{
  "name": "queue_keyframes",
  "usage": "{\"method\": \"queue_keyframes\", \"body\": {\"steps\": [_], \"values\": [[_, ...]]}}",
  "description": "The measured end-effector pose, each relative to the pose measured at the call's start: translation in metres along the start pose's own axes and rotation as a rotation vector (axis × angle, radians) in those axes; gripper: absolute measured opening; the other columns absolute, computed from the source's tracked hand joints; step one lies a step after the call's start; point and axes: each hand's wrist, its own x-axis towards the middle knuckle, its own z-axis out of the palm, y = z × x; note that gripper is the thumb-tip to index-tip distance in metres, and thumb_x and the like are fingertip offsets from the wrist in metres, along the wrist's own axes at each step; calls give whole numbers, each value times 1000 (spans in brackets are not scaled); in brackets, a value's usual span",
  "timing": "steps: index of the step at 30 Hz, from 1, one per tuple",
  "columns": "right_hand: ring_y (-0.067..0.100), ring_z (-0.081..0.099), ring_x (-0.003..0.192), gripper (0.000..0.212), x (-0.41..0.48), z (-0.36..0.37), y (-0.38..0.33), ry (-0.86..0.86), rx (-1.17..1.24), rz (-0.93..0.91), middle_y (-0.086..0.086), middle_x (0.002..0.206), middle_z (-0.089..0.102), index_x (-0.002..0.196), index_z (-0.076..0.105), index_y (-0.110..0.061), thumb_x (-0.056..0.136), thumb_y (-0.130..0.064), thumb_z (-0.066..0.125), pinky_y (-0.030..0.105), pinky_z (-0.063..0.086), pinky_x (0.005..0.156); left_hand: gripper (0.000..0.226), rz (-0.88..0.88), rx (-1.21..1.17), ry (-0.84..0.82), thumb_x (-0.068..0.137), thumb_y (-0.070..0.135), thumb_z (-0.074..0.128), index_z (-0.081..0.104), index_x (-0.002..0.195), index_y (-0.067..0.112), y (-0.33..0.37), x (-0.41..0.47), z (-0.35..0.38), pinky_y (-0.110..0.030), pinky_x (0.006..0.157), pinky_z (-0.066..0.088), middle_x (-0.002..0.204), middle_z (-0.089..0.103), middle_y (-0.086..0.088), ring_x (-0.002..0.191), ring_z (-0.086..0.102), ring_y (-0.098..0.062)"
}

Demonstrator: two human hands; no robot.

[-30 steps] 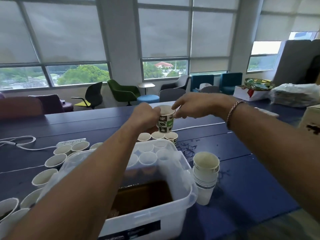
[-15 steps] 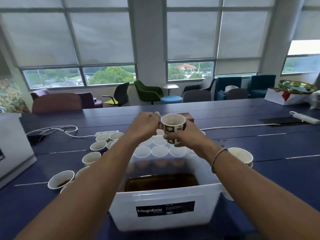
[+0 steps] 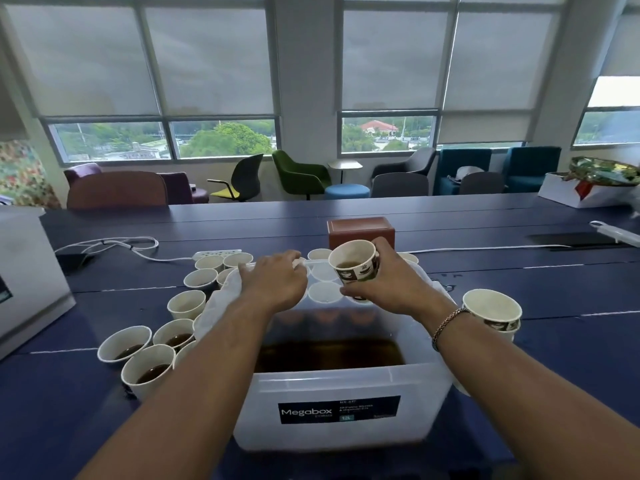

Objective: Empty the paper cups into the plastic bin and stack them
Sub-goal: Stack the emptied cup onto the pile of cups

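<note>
A clear plastic bin [image 3: 332,403] labelled Megabox stands in front of me with brown liquid [image 3: 329,355] in its bottom. My right hand [image 3: 388,289] grips a patterned paper cup [image 3: 355,263] over the bin's far side, its mouth tipped toward me with a little liquid inside. My left hand [image 3: 273,282] lies palm down over the bin's far left rim, and its fingertips reach a white cup rim [image 3: 300,263] behind the bin. Several filled cups [image 3: 138,365] stand left of the bin. A stack of emptied cups [image 3: 491,310] stands to its right.
The long dark blue table [image 3: 554,358] carries a brown box [image 3: 360,230] behind the cups, a white power strip [image 3: 216,252] with cable at left, a grey device [image 3: 27,271] at far left and a white box [image 3: 581,197] far right. Chairs line the windows.
My left hand has let go of the cup and moved left and down to the cups behind the bin. My right hand alone now holds the cup, lower and tipped toward me.
</note>
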Motion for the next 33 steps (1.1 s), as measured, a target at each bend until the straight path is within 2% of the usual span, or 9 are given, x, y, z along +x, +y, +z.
{"method": "queue_keyframes", "body": {"steps": [2,5,9,16,21,25,33], "values": [[14,56,101,66,0,0,3,0,-51,-17,-7,109,56,117,39,-25,69,-26,86,20,45,74,44,3,117,-3,104,39,27,41,145,32,1,-1,-1,-60,117,6,154,40,2,143,31,-26],[15,55,102,66,-2,0,4,-21,-127,-40,-6,110,57,119,39,-24,71,-26,85,27,45,83,45,15,103,-45,104,40,28,35,149,35,-6,-1,0,-61,118,6,159,30,4,147,22,-24],[13,55,102,66,-5,-1,4,-42,-186,-62,-9,109,54,121,38,-27,72,-23,83,26,44,81,48,22,80,-80,105,46,22,29,152,36,-9,0,2,-63,116,0,163,22,7,150,14,-22],[15,55,99,67,-7,-1,4,-78,-264,-59,-8,108,55,121,37,-30,72,-22,82,26,44,80,50,21,82,-79,105,48,18,28,152,36,-11,-1,4,-63,116,-4,163,20,8,151,12,-21],[9,53,84,62,-12,-3,2,-77,-360,-74,-12,95,53,121,40,-29,74,-21,79,12,31,60,50,21,91,-83,105,49,19,27,153,36,-10,-1,4,-63,116,-4,163,19,7,151,11,-21],[13,57,91,64,-10,0,6,-71,-379,-75,-9,100,58,120,40,-30,71,-20,80,22,41,75,50,22,87,-81,105,49,19,27,153,35,-10,-1,4,-63,116,-4,163,20,7,151,11,-21],[16,59,96,67,-6,1,8,22,-422,-101,-5,107,59,121,38,-31,70,-18,80,34,53,85,51,30,90,-76,105,49,19,26,153,35,-11,-2,5,-63,116,-4,163,19,7,151,12,-21]]}}
